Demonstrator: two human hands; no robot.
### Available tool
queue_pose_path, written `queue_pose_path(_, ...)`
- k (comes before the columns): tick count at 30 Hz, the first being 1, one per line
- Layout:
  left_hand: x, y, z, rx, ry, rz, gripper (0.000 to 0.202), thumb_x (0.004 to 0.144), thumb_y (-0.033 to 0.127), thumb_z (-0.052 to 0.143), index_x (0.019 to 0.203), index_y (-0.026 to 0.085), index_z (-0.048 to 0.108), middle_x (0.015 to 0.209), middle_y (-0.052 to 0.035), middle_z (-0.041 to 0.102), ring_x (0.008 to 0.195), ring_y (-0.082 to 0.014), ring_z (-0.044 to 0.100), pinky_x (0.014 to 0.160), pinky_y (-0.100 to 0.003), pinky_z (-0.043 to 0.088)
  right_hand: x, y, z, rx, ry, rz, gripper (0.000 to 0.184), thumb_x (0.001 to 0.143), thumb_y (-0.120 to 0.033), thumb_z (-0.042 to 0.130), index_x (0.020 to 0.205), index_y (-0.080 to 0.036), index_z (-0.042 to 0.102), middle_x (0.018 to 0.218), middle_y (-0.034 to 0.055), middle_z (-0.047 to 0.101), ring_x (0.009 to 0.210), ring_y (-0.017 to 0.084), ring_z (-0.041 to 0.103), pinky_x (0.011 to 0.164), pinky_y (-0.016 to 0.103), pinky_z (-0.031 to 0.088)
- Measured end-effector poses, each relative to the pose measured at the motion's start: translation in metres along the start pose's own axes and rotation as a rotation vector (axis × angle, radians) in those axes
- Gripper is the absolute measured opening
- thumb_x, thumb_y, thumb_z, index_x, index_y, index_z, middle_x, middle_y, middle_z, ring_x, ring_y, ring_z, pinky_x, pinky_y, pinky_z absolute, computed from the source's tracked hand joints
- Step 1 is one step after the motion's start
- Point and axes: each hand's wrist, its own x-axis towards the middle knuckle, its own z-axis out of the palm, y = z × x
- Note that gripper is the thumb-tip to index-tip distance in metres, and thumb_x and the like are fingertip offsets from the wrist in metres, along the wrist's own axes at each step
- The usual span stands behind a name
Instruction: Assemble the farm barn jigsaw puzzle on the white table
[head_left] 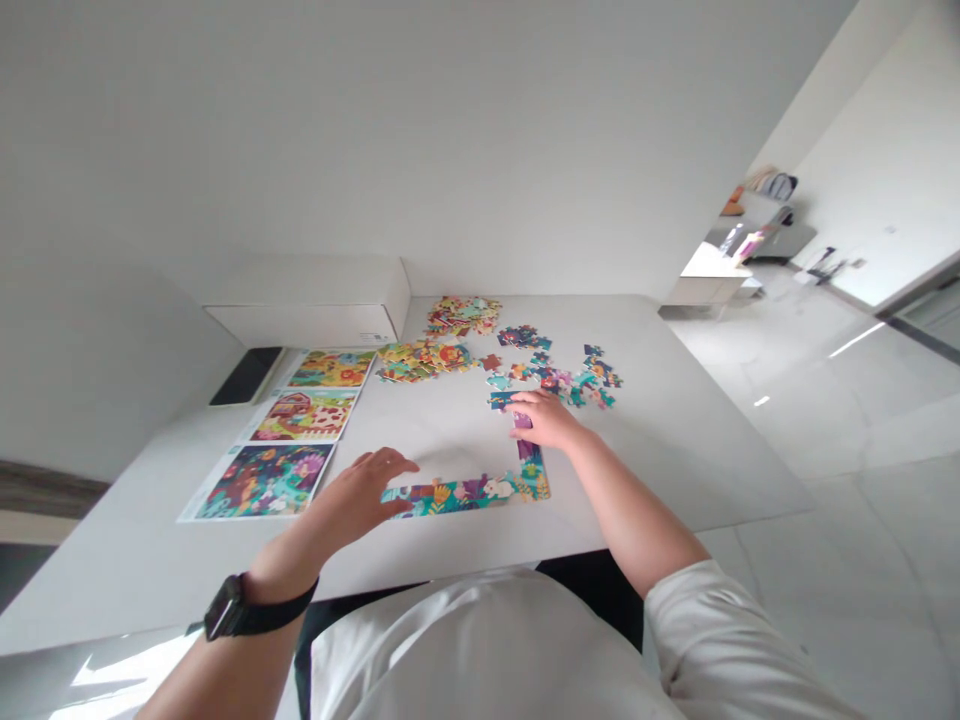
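My left hand (358, 492) hovers low over the table with its fingers stretched out and slightly curled, the fingertips at the left end of an assembled jigsaw strip (465, 493). That strip runs along the near side and turns up at its right end. My right hand (546, 418) lies palm down on the top of that upright part, fingers pressed onto a purple puzzle piece (523, 421). Loose teal and blue pieces (559, 378) lie just beyond the right hand.
Three colourful reference pictures (289, 440) lie in a column at the left. Piles of yellow-orange pieces (424, 360) and mixed pieces (463, 314) sit farther back. A white box (315, 300) and a dark phone-like slab (246, 375) stand at the far left. The table edge (750, 470) falls off at right.
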Motion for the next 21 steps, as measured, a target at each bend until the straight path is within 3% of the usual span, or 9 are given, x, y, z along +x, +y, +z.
queue_pose_path(3,-0.002,0.012,0.001,-0.002,-0.037,0.009,0.035,0.089,0.034,0.07,0.123,0.031,0.079,0.13,-0.0089,0.072,0.121,-0.0305,0.07,0.111,-0.045,0.053,0.001,-0.001,0.003,-0.01,-0.022,0.018,0.053,0.087,-0.039,0.091,0.136,-0.028,0.078,0.15,0.012,0.068,0.138,0.033,0.061,0.121,0.051,0.045)
queue_pose_path(7,-0.001,0.028,-0.002,-0.033,-0.043,0.023,0.031,0.093,0.026,0.063,0.118,0.033,0.08,0.124,-0.0069,0.074,0.118,-0.0283,0.071,0.106,-0.042,0.054,0.001,0.002,0.003,-0.018,-0.03,0.04,0.053,0.086,-0.038,0.091,0.137,-0.029,0.077,0.152,0.0116,0.067,0.14,0.034,0.061,0.121,0.053,0.046)
queue_pose_path(12,-0.001,0.036,0.0,-0.021,-0.023,0.005,0.033,0.094,0.024,0.063,0.121,0.032,0.08,0.124,-0.0078,0.074,0.118,-0.0286,0.071,0.105,-0.041,0.055,0.0,0.007,0.0,-0.04,-0.036,0.047,0.051,0.087,-0.04,0.09,0.136,-0.03,0.078,0.152,0.0108,0.067,0.139,0.033,0.062,0.12,0.05,0.047)
queue_pose_path(21,0.001,0.035,-0.002,-0.037,-0.054,0.041,0.03,0.095,0.036,0.062,0.118,0.034,0.081,0.121,-0.0072,0.073,0.112,-0.0277,0.072,0.101,-0.04,0.057,-0.002,0.006,0.0,-0.062,-0.008,0.033,0.044,0.09,-0.041,0.088,0.132,-0.031,0.08,0.148,0.0094,0.07,0.133,0.032,0.065,0.118,0.048,0.048)
